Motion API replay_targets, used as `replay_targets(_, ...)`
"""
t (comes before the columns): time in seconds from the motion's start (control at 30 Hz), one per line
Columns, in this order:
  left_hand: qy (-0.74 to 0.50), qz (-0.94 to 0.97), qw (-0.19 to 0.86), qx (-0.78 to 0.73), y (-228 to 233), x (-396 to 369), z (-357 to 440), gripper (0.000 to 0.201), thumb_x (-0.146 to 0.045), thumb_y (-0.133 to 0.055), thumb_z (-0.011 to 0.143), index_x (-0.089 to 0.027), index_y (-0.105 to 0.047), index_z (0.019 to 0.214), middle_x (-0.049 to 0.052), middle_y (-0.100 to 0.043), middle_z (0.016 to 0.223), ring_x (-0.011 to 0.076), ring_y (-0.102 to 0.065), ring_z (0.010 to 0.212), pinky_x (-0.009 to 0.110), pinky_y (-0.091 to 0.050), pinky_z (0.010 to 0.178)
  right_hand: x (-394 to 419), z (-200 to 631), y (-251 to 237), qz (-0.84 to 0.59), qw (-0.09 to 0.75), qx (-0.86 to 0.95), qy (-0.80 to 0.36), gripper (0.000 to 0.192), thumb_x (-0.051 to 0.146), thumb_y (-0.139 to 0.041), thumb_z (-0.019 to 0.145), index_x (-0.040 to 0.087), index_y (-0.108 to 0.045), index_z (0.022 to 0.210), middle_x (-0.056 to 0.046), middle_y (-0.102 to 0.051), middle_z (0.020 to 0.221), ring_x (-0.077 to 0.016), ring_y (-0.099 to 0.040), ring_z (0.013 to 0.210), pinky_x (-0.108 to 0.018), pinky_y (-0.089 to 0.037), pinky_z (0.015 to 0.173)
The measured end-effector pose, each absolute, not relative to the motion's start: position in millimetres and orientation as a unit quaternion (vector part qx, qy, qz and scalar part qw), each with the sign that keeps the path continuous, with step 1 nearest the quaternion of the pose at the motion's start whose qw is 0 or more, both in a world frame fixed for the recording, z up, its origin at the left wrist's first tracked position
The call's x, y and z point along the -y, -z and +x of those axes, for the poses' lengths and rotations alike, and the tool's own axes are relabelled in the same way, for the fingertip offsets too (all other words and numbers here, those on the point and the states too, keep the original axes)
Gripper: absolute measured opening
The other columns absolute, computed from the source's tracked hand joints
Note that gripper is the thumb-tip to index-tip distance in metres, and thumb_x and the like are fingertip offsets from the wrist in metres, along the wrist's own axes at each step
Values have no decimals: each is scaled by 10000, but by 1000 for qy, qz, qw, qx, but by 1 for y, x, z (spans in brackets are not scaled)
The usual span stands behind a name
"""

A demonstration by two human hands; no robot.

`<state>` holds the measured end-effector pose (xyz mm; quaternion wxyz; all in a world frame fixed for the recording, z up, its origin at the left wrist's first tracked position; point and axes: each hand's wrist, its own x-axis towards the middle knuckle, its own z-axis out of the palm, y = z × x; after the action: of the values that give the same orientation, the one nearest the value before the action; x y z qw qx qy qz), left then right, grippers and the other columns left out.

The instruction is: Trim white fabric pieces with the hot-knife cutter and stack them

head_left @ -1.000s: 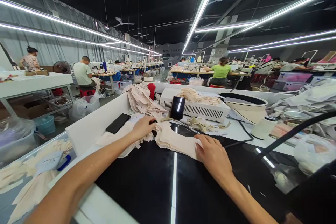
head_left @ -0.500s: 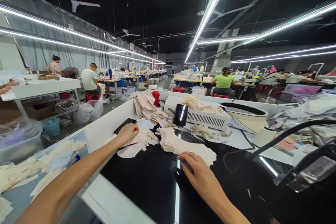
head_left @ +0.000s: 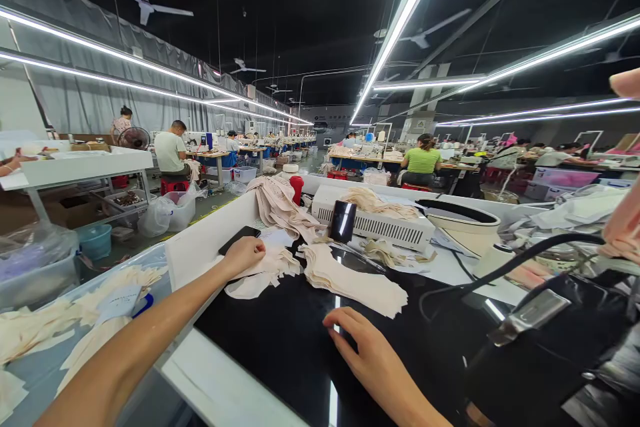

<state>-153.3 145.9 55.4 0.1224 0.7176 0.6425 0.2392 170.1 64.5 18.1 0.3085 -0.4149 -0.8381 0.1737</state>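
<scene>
My left hand (head_left: 245,255) rests with curled fingers at a loose pile of cream cut fabric pieces (head_left: 255,282). Its fingertips are bunched, and what they hold, if anything, is hidden. My right hand (head_left: 363,343) hovers over or lightly touches the glossy black work surface (head_left: 280,347); thumb and forefinger are apart, with nothing visible between them. Just beyond it lies a neat stack of curved cream fabric pieces (head_left: 350,277). A black phone-like slab (head_left: 239,238) lies behind my left hand.
A black object with metal fittings (head_left: 530,320) and a black cable stand close on the right, beside another person's blurred fingers (head_left: 627,85). Behind the stacks are a white vented box (head_left: 390,223), a black cylinder (head_left: 343,220) and draped beige fabric (head_left: 283,203). A white edge board (head_left: 220,380) borders the surface.
My right hand has drawn slightly left and toward me, away from the stack. The black object on the right has shifted left, and another person's fingers have appeared there. My left hand stays put.
</scene>
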Motion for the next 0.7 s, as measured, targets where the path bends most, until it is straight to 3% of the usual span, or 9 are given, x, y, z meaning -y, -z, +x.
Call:
replay_targets(0.3, -334, 658, 168, -654, -67, -142, -153, 313, -385, -722, 1084, -165, -696, 1305, 104, -705, 1312, 265, -718, 1139, 475, -634, 986, -53, 166, -21, -413, 318, 826, -213, 222, 310, -532, 968, 288, -749, 930, -58, -794, 1016, -257, -767, 914, -399, -635, 891)
replay_targets(0.47, -419, 615, 251, -619, -82, -132, -143, 305, -425, -707, 1089, -148, -702, 1218, 72, -717, 1177, 229, -723, 1001, 403, -641, 877, -50, 157, -23, -432, 352, 780, -284, 234, 425, -596, 940, 284, -777, 984, -65, -812, 1018, -265, -758, 919, -408, -631, 893)
replay_targets(0.57, -439, 604, 336, -574, -85, -116, -123, 291, -434, -676, 1091, -154, -676, 1012, 11, -667, 933, 165, -651, 783, 306, -576, 722, -51, 147, -23, -460, 384, 715, -361, 418, 554, -694, 860, 264, -772, 1151, -96, -809, 1132, -293, -763, 1022, -423, -636, 923)
replay_targets(0.63, -442, 599, 394, -539, -86, -101, -106, 300, -360, -603, 1068, -185, -585, 824, -30, -550, 764, 142, -546, 674, 261, -477, 637, -53, 141, -20, -471, 408, 668, -408, 658, 623, -782, 772, 251, -723, 1311, -126, -781, 1255, -319, -752, 1118, -437, -639, 945)
replay_targets(0.7, -440, 597, 446, -500, -87, -85, -88, 249, -302, -573, 979, -203, -517, 758, -38, -490, 728, 136, -488, 659, 253, -416, 616, -56, 138, -16, -467, 427, 626, -456, 893, 678, -867, 688, 254, -652, 1444, -144, -747, 1361, -337, -733, 1197, -453, -633, 987)
